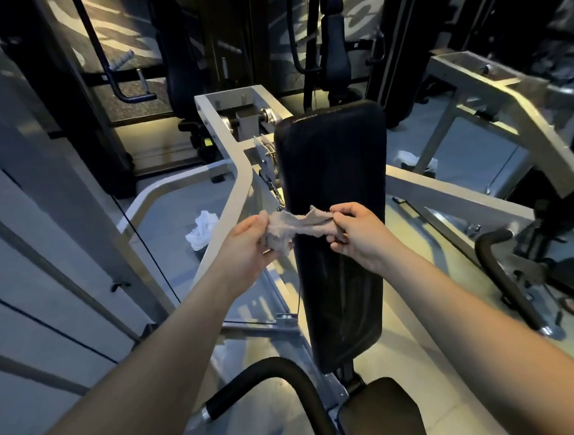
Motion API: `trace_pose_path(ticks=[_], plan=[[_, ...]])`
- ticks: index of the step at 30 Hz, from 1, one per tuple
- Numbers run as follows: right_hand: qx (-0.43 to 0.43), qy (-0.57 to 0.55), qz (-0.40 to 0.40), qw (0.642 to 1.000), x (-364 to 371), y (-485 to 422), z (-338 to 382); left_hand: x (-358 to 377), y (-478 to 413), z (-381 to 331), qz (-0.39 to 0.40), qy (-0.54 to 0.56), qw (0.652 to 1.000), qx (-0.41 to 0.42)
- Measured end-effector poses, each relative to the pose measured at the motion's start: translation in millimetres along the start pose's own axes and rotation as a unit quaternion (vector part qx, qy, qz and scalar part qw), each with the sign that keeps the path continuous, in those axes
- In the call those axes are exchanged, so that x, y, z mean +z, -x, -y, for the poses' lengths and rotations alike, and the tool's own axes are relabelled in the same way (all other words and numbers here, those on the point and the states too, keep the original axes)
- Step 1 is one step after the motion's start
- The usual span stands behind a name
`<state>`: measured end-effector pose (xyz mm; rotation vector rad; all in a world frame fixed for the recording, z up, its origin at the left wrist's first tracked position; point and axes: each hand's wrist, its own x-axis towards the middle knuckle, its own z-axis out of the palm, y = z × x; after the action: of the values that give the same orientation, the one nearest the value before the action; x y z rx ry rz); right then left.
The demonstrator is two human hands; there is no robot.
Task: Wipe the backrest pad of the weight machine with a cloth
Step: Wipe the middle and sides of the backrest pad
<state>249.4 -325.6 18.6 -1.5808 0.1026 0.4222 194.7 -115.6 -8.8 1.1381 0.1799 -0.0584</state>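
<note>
Cloth (299, 228) first: we hold a small grey one stretched between both hands, in front of the middle of the backrest pad (332, 162); we cannot tell whether it touches the pad. Our left hand (247, 248) grips the bunched left end with its fingers curled round it. Our right hand (358, 234) pinches the right end between thumb and fingers. The backrest pad is long and black, with the black seat (383, 410) just below its lower end. A pale metal frame (237, 173) runs along the pad's left side. One black curved handle (276, 372) rises beside the seat at lower left. A crumpled white rag (202, 229) lies on the floor left of the frame, and a second rag (414, 160) lies beyond the pad to the right.
</note>
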Motion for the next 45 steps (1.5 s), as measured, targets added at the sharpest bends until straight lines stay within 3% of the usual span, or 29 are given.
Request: trace_pose_path(ticks=[4, 8, 13, 17, 20, 22, 24, 26, 29, 31, 34, 38, 42, 45], plan=[[-0.003, 0.209, -0.005, 0.978, 30.9, -6.3, 15.6, -12.0, -6.2, -9.6, 0.004, -0.037, 0.999, 0.002], [-0.114, 0.344, 0.169, 0.917, 46.5, 7.7, 12.2, -26.7, -12.0, -20.7, -0.002, -0.087, 0.996, -0.016], [-0.141, 0.292, 0.156, 0.933, 76.7, 9.8, 0.2, -35.9, -14.1, -34.6, -0.048, -0.234, 0.971, -0.023], [-0.157, 0.312, 0.111, 0.931, 93.1, 6.6, -7.9, -32.2, -14.6, -48.1, -0.103, -0.450, 0.887, 0.025], [-0.154, 0.341, 0.085, 0.924, 89.2, 0.5, -11.5, -28.4, -9.4, -67.5, -0.081, -0.503, 0.860, 0.028], [-0.117, 0.317, 0.103, 0.936, 80.8, 1.8, -9.8, -31.9, -6.2, -81.9, -0.018, -0.505, 0.863, -0.021], [-0.082, 0.262, 0.119, 0.954, 74.4, 7.5, -6.1, -41.8, -8.1, -90.1, 0.035, -0.447, 0.891, -0.077], [-0.059, 0.214, 0.116, 0.968, 71.2, 10.9, -5.0, -51.5, -15.9, -85.2, -0.006, -0.373, 0.925, -0.071], [-0.026, 0.168, 0.078, 0.982, 65.6, 7.6, -11.0, -54.3, -25.1, -65.0, -0.107, -0.346, 0.931, -0.037], [-0.004, 0.153, 0.060, 0.986, 61.2, 4.9, -16.0, -47.7, -21.4, -48.0, -0.053, -0.305, 0.948, -0.079], [0.002, 0.129, 0.040, 0.991, 56.6, 5.6, -20.6, -33.2, -7.2, -23.3, 0.080, -0.346, 0.928, -0.112], [0.001, 0.099, 0.051, 0.994, 47.4, 7.1, -23.0, -17.6, 3.9, -12.7, 0.113, -0.272, 0.954, -0.060], [-0.061, 0.196, 0.062, 0.977, 39.5, 13.3, -11.8, -18.0, -4.6, -16.8, 0.100, -0.440, 0.892, 0.019], [-0.100, 0.240, 0.082, 0.962, 36.7, 15.7, -5.3, -16.7, -5.6, -26.3, 0.100, -0.479, 0.871, 0.040]])
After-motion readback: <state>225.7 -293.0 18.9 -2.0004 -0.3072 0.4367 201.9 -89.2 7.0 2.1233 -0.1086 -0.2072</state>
